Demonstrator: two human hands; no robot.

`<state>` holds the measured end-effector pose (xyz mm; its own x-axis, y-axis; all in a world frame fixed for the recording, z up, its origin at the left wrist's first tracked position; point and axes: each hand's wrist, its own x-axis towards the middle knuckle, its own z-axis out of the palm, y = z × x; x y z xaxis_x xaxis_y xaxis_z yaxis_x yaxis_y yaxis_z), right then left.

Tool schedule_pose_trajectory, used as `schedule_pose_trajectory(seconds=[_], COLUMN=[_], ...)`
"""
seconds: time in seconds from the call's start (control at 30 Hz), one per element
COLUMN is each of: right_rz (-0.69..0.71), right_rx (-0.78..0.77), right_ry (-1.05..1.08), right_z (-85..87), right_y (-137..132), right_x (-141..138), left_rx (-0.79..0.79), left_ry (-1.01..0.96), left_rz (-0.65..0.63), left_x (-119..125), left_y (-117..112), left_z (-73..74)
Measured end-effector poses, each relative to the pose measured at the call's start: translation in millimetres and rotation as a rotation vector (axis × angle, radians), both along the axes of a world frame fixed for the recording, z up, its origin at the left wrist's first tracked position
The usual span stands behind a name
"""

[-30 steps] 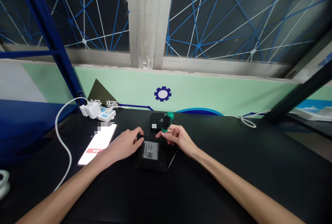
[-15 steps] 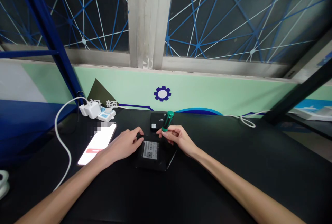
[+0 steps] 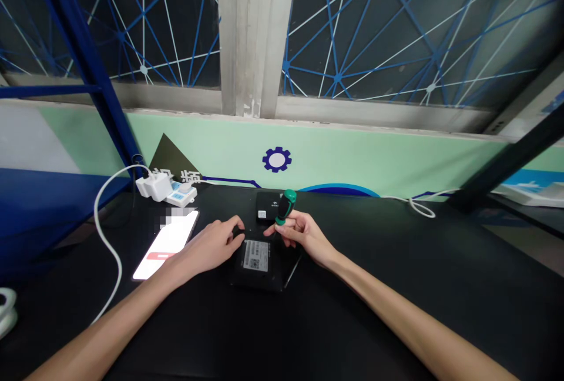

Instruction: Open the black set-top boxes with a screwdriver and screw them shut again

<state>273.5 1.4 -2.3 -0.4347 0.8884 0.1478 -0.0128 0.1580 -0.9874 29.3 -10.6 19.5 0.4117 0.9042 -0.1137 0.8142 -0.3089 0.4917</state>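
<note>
One black case [image 3: 274, 263], label [image 3: 256, 255] up, flat on the bench [image 3: 282, 340] in front of the wearer, between the two hands. Change over the last second is slight: the green-and-black screwdriver [image 3: 286, 207] shows a broad dark panel on its grip, where half a second ago more green faced the camera. Case and hands have hardly shifted. My reading: the tool is being rolled in place over the far right part of the case; which way, cannot tell. Tip lost against dark plastic, so contact there also uncertain.

Right hand [image 3: 305, 234]: thumb and fingers pinch the lower end of the grip, handle standing nearly upright, top leaning a little right. Left hand [image 3: 215, 244]: thumb and forefinger curve toward each other at the case's far left corner, around something dark; whether they truly pinch it, cannot tell. Likely a steadying touch.

Edges next. Just beyond the case sits a black box [image 3: 265, 204], near the handle, partly behind it in this view; forward travel looks short. Behind the box, the wall [image 3: 352, 157] ends the bench. Left is tight: phone [image 3: 170, 246] partly under the left forearm, then white cable [image 3: 120, 266], with plug [image 3: 155, 186] and power strip [image 3: 181, 194] farther back. Best room lies to the right and toward the wearer, where broad stretches of bench surface show.
</note>
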Motion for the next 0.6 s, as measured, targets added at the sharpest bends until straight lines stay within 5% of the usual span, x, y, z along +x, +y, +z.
schedule_pose_trajectory(seconds=[0.6], right_rz=[-0.031], right_rx=[0.085], right_ry=[-0.027], right_z=[-2.6], right_y=[1.3], right_x=[1.1], left_rx=[0.030], left_ry=[0.030], left_rz=[-0.001], left_x=[-1.8], left_y=[-0.5], left_z=[-0.5])
